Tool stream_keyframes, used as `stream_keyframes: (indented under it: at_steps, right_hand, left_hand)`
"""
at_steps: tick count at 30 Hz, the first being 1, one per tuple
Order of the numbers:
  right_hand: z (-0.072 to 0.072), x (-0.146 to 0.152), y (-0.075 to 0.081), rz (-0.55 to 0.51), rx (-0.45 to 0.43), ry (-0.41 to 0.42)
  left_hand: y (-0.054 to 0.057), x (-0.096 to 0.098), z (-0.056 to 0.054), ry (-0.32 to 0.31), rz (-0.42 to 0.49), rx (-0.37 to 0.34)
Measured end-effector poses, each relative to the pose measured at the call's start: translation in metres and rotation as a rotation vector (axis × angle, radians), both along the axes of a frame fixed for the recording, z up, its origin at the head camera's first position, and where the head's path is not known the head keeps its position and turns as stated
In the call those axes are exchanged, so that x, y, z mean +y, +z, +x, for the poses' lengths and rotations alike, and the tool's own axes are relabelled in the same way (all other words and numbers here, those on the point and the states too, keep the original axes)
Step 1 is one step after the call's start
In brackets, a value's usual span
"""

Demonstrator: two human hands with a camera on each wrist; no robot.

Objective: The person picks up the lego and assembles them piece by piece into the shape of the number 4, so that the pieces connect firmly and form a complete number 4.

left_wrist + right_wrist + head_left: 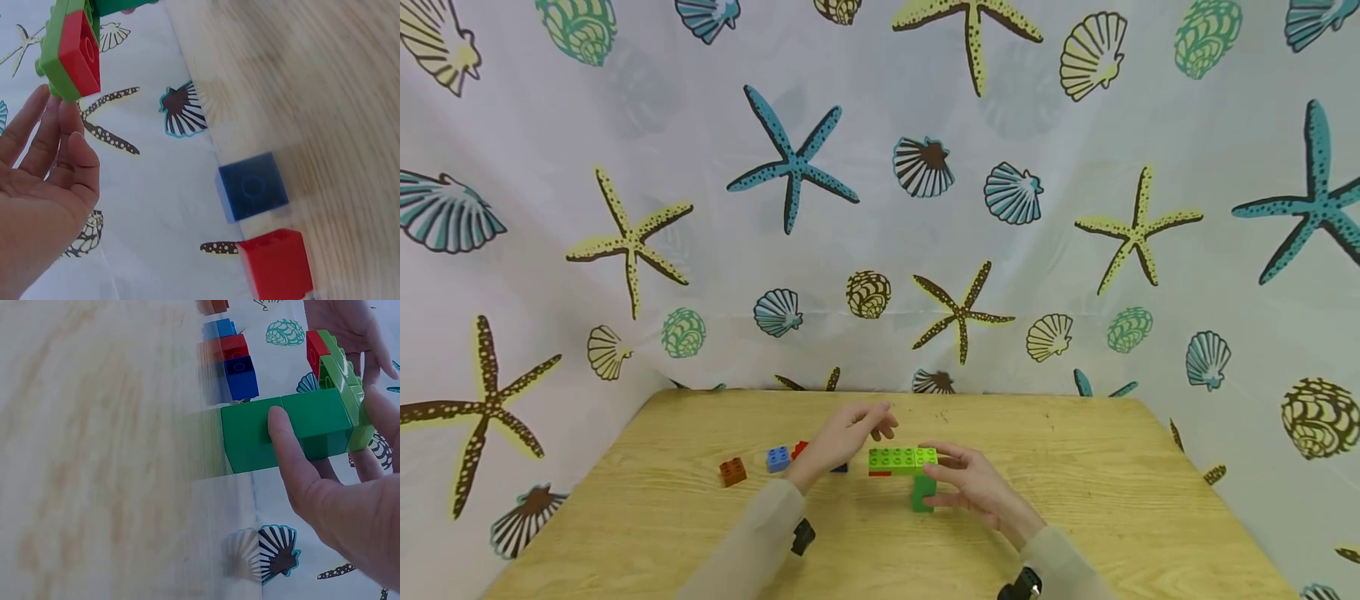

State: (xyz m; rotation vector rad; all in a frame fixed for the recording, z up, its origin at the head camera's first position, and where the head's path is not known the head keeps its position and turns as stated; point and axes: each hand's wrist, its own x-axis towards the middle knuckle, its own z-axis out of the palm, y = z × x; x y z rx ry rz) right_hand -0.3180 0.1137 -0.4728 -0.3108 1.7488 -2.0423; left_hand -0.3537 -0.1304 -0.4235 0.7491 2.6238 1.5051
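A toy brick build stands on the table. Its column is two dark green bricks (250,437) stacked upright, topped by a lime green row (891,460) that reaches out to the left. A red brick (80,53) hangs under the row's left end. My right hand (977,487) grips the build at the column side, with fingers on the dark green bricks and at the lime green top. My left hand (850,429) holds nothing. Its loosely bent fingers (44,140) are close to the row's left end in the left wrist view.
Left of the build lie loose bricks on the wooden table (1075,483): a brown brick (733,472), a light blue brick (778,458), a red brick (278,265) and a dark blue brick (253,186). Behind the table hangs a white curtain (850,250) printed with shells and starfish.
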Motion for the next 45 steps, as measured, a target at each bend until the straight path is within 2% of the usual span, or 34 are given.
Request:
stream_keyframes:
  at_steps: [7,13,21,31,38,42,45]
  right_hand:
    - [0.003,-0.001,0.005,0.04,-0.002,-0.01]
    - [0.004,-0.002,0.007,0.102,0.03,-0.014]
    - [0.002,-0.003,0.006,0.118,0.054,-0.024]
    - [-0.001,-0.003,0.001,0.096,0.09,-0.029]
    - [-0.001,-0.003,0.004,0.098,0.076,-0.029]
    - [-0.001,-0.003,0.004,0.095,0.074,-0.029]
    - [-0.002,-0.003,0.003,0.091,0.078,-0.026]
  left_hand:
    - [-0.006,-0.017,-0.009,0.014,0.012,-0.03]
    - [-0.02,-0.036,-0.022,0.029,0.039,-0.033]
    - [-0.035,-0.059,-0.03,0.084,-0.026,-0.054]
    - [-0.043,-0.067,-0.036,0.128,-0.082,-0.095]
    - [-0.045,-0.072,-0.039,0.096,-0.11,-0.09]
    - [-0.047,-0.072,-0.04,0.099,-0.176,-0.088]
    - [-0.047,-0.071,-0.04,0.117,-0.235,-0.114]
